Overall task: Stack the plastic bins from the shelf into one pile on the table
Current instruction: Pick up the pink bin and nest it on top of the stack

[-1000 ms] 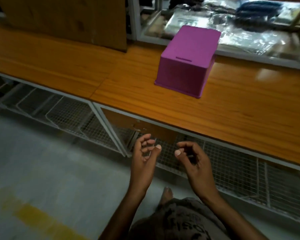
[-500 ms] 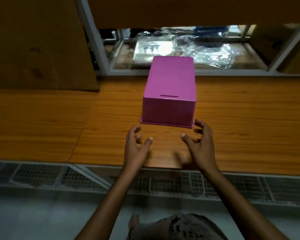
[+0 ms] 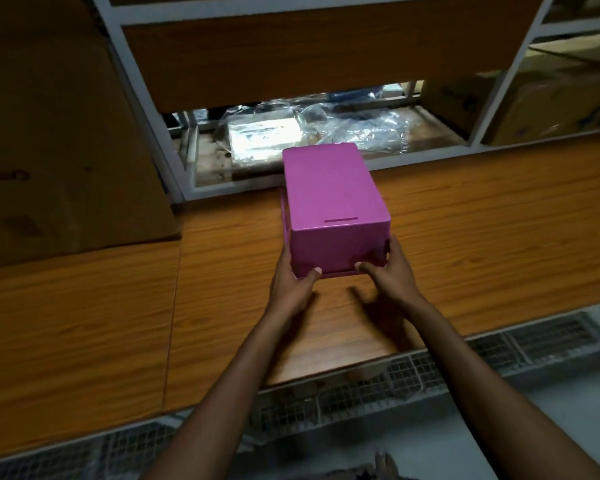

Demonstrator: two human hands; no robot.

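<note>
head view: upturned bin (image 3: 333, 188), lengthwise away

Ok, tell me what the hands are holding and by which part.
Both grip the upturned purple bin at its near end: left hand on the left corner, right hand on the right corner.
</note>
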